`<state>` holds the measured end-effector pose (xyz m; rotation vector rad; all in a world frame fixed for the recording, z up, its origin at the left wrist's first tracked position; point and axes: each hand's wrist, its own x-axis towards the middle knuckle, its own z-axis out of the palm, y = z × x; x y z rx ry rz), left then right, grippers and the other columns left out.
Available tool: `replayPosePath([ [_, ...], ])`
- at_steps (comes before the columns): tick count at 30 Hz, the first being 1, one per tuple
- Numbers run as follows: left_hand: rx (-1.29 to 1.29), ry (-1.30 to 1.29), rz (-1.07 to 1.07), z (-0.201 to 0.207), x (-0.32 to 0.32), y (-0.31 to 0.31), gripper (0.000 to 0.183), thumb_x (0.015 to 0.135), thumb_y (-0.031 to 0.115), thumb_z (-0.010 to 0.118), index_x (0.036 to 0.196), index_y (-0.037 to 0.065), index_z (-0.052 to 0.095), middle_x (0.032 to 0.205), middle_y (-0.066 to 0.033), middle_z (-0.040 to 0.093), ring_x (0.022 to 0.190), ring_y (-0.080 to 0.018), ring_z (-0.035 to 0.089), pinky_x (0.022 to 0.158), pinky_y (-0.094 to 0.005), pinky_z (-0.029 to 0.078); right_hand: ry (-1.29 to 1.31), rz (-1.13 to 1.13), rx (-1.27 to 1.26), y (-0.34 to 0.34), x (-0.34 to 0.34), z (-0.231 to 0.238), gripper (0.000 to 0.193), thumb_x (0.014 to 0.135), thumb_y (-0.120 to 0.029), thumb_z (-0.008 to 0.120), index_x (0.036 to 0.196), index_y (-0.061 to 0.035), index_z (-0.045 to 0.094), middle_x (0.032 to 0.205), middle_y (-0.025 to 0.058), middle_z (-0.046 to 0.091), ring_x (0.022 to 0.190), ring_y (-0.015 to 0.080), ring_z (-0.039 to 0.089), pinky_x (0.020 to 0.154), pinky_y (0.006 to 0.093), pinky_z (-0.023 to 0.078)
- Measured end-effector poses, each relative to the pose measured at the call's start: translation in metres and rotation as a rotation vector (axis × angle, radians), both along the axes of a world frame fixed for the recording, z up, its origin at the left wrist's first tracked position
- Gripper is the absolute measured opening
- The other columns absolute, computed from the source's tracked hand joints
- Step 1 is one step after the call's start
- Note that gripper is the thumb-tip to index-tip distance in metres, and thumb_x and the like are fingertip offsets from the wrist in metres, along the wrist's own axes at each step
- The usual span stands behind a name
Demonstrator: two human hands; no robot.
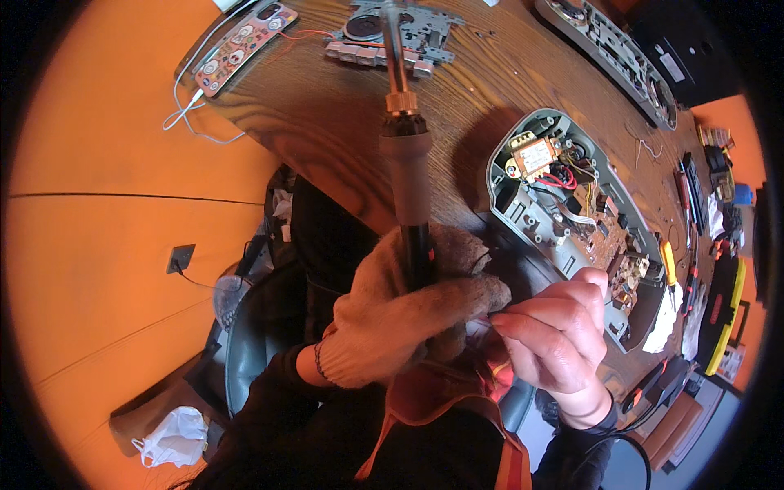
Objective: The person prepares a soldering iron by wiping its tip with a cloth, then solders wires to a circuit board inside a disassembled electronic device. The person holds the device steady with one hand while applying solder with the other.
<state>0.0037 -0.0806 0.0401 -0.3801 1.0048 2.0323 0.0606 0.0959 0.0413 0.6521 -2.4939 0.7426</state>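
Observation:
My left hand (392,314), in a pale knit work glove, is wrapped round the dark handle of a soldering iron (406,180). The iron stands nearly upright, its copper-coloured collar and metal shaft pointing toward the far edge. My bare right hand (559,331) is closed in a pinch close beside the gloved fingertips. What it pinches, if anything, is too small to make out. Just beyond my right hand lies an opened grey device housing (510,204), with a transformer (535,157), coloured wires and a brown circuit board (608,233) inside.
A metal mechanism (425,37) lies at the far side of the wooden table (327,122), near a phone (245,47) with a white cable. Another grey housing part (612,61) sits far right. A yellow-handled tool (668,261) and other tools line the right side.

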Motion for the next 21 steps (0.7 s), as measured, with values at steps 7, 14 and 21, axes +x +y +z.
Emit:
replayPosePath([
  [7, -0.137, 0.119, 0.002, 0.007, -0.002, 0.009, 0.027, 0.075, 0.001, 0.067, 0.097, 0.003, 0.051, 0.070, -0.0027, 0.055, 0.052, -0.0078, 0.052, 0.044, -0.0210, 0.040, 0.004, -0.027, 0.024, 0.001, 0.003, -0.003, 0.031, 0.060, -0.012, 0.074, 0.091, -0.0127, 0.067, 0.084, -0.0011, 0.058, 0.072, 0.0159, 0.052, 0.069, 0.0318, 0.036],
  [14, -0.033, 0.339, -0.037, -0.007, 0.008, 0.008, 0.030, 0.078, 0.003, 0.065, 0.104, 0.003, 0.049, 0.088, -0.0040, 0.059, 0.077, -0.0087, 0.058, 0.067, -0.0228, 0.049, 0.179, -0.091, 0.219, -0.007, -0.010, 0.027, 0.037, 0.062, -0.006, 0.069, 0.099, -0.0146, 0.069, 0.086, 0.0028, 0.055, 0.074, 0.0179, 0.050, 0.066, 0.0305, 0.037],
  [21, -0.123, 0.631, -0.083, -0.021, 0.020, 0.012, 0.039, 0.077, 0.004, 0.066, 0.111, 0.000, 0.047, 0.099, -0.0072, 0.060, 0.092, -0.0119, 0.057, 0.077, -0.0253, 0.048, 0.268, -0.053, 0.604, -0.013, -0.027, 0.031, 0.043, 0.066, -0.001, 0.063, 0.106, -0.0168, 0.067, 0.064, -0.0025, 0.040, 0.055, 0.0111, 0.043, 0.054, 0.0263, 0.034],
])
